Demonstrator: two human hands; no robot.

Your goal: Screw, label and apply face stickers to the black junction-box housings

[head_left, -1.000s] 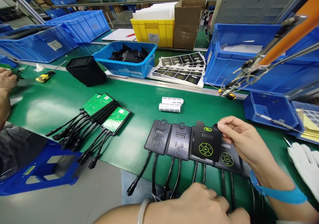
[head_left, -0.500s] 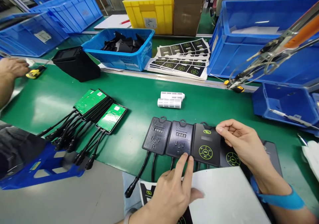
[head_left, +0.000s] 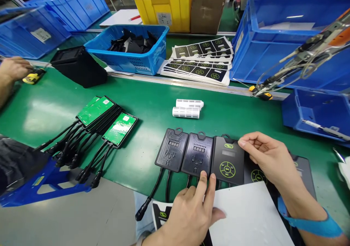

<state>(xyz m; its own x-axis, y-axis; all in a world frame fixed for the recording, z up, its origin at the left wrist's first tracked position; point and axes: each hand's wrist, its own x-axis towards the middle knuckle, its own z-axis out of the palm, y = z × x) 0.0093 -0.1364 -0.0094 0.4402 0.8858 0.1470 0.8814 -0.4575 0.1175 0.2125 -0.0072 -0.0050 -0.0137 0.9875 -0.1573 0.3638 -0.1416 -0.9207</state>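
A row of black controller boxes lies in front of me. Two of them, a left box [head_left: 172,151] and a middle box [head_left: 197,154], show bare digit displays and raised buttons. On the third lies a black label [head_left: 228,162] with a yellow-green button ring. My right hand [head_left: 269,158] pinches that label's upper right corner between thumb and forefinger. Two outstretched fingers of my left hand [head_left: 193,206] touch near the label's lower left corner; its thumb points right. Beside and partly under my left hand are a white backing sheet [head_left: 246,213] and a black label sheet [head_left: 161,216].
To the left are opened units with green circuit boards [head_left: 120,129] and cables. White label rolls [head_left: 186,112] lie mid-table. Behind stand a blue basket [head_left: 153,58], label sheets [head_left: 199,72], and blue bins [head_left: 273,52]. A co-worker's hand [head_left: 16,69] is at far left.
The camera view has shifted slightly. Both hands keep almost the same places at the label's corners. The co-worker's hand at far left has moved slightly.
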